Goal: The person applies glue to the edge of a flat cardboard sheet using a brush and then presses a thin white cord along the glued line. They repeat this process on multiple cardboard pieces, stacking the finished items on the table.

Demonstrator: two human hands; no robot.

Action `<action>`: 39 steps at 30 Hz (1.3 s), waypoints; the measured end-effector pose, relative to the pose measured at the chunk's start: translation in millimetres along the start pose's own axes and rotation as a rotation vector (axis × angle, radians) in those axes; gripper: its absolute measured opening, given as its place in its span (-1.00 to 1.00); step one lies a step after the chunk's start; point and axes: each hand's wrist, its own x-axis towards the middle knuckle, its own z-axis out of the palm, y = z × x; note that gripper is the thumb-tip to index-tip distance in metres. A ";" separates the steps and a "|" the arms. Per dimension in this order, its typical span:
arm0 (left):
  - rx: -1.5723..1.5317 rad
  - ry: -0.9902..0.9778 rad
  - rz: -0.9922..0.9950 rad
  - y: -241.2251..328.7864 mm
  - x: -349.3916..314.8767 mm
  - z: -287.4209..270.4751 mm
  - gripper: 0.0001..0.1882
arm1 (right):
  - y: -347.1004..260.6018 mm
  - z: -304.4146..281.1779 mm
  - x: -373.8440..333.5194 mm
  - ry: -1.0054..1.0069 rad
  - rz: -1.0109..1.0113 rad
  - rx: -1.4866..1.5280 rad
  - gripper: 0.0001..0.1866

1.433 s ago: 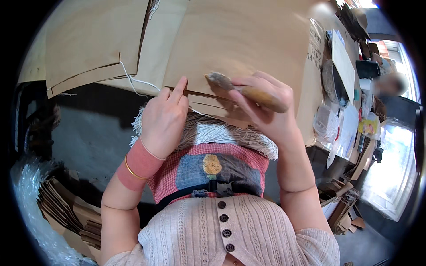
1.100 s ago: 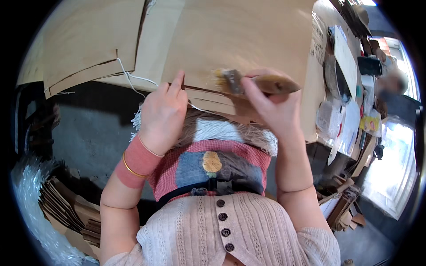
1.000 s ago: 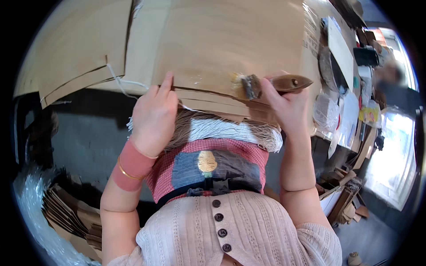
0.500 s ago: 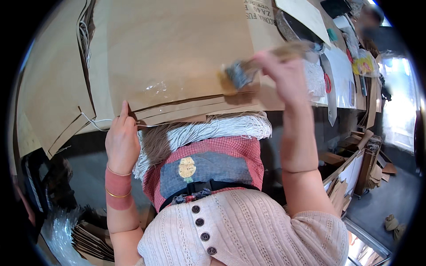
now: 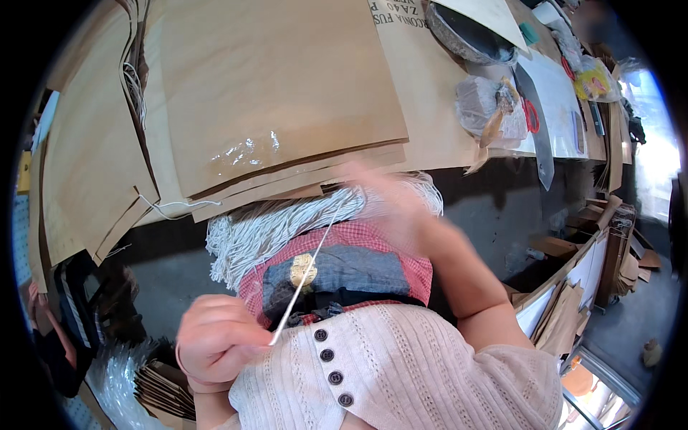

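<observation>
Low in front of my body, my left hand point(image 5: 222, 338) is closed in a pinch on the end of a white cord point(image 5: 299, 288). The cord slants up taut toward my right hand point(image 5: 390, 208), which is smeared by motion; how its fingers hold is unclear. Beneath that hand a thick bundle of white cords point(image 5: 247, 240) hangs over my lap along the table edge. Just beyond lies a stack of brown paper sheets point(image 5: 279, 79) with a wet, shiny patch near its front edge. A brush-like tool point(image 5: 494, 125) rests on clear plastic at the right.
A dark shallow bowl point(image 5: 473, 39) stands at the back right, near red-handled scissors point(image 5: 530, 115) and a long grey blade point(image 5: 536, 136). More brown paper point(image 5: 93, 158) covers the left side. Cardboard pieces point(image 5: 562, 315) stand at the lower right. Another person's hand point(image 5: 44, 309) shows at far left.
The right hand has let go of the brush-like tool, now lying at right, and moved down over the cords. My left hand has left the paper edge and pulled a cord toward my body.
</observation>
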 end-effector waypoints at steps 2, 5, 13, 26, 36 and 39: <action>0.148 0.245 0.071 6.1 -1.8 -7.9 -0.85 | 13.0 45.7 -13.9 -0.214 0.054 0.390 -0.60; 0.501 0.379 -0.110 7.0 -17.2 -53.9 -0.90 | 7.1 1.1 -7.0 -0.253 -0.082 0.053 -0.74; 0.379 0.257 -0.315 -120.0 33.6 -77.9 -0.92 | 47.0 -83.4 49.2 0.117 0.468 -0.033 -0.84; 0.943 0.370 -0.171 -158.1 34.1 -56.0 -0.78 | 95.8 -62.5 48.4 0.220 0.689 0.530 -0.80; 1.185 0.252 0.148 -168.3 21.7 -43.6 -0.73 | 90.1 -47.9 43.1 0.202 0.687 0.701 -0.67; 0.981 0.275 0.151 -171.5 21.4 -40.7 -0.65 | 85.0 -35.0 46.6 0.296 0.677 0.263 -0.66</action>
